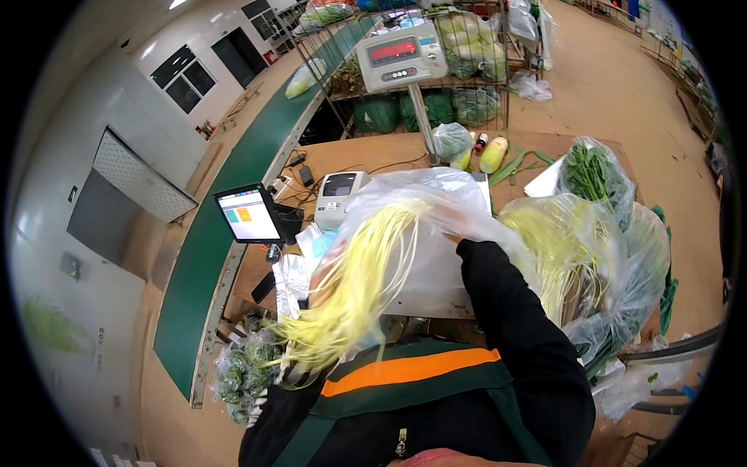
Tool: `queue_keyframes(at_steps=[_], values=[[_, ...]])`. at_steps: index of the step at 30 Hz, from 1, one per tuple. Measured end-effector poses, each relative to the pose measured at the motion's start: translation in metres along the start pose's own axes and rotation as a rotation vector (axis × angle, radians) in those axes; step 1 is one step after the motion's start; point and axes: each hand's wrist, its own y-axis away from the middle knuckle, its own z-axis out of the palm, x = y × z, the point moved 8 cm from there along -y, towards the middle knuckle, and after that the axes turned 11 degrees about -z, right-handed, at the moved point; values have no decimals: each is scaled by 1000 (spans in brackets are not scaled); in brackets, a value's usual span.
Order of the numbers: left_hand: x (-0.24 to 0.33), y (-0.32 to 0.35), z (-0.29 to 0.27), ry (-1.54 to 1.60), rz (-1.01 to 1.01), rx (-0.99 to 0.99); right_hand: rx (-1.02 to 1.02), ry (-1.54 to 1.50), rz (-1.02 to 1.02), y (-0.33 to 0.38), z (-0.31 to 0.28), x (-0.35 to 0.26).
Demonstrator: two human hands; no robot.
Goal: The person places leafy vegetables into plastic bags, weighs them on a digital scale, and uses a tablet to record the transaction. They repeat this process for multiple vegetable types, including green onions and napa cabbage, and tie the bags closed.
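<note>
A long bunch of pale yellow chives (362,272) hangs in front of me, its upper end at the mouth of a clear plastic bag (459,268). My left hand (317,286) is mostly covered by the strands and holds the bunch from its left side. Blurred behind film, my right hand (447,216) grips the bag near its upper part; its fingertips are hidden. Beneath the bag lies a scale's pale platform, with the scale display (401,54) on a post beyond it. More yellow chives (556,241) sit in a clear bag to the right.
Left of the bag stand a label printer (340,194) and a touch screen (249,214). A green conveyor belt (233,210) runs along the table's left. Bagged greens (591,171) and a pale yellow vegetable (493,155) lie on the right. A wire cage (424,82) of bagged vegetables stands behind.
</note>
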Motion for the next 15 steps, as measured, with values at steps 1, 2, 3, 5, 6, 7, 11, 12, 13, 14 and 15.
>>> queue_keyframes(at_steps=[1,2,3,5,6,7,11,12,13,14,15], values=[[8,18,-19,-12,42,68,-71,63,42,1,1,14],[20,38,-30,13,104,82,-131,120,72,1,-2,27],[34,61,-29,90,203,-3,-184,168,94,2,-7,39],[46,92,-34,-134,186,69,-271,249,124,-1,-19,60],[42,106,-35,-257,150,94,-303,271,124,-4,-21,66],[38,120,-30,-260,-4,56,-334,295,123,-10,-26,72],[116,172,4,-538,189,-246,-445,373,113,-20,-39,85],[110,172,-5,-444,74,-234,-467,368,89,-24,-38,79],[104,170,-14,-349,-42,-224,-500,381,72,-26,-37,74],[100,154,-17,-131,-70,-204,-529,388,49,-29,-37,71],[98,130,-19,85,-95,-181,-559,396,22,-30,-38,62]])
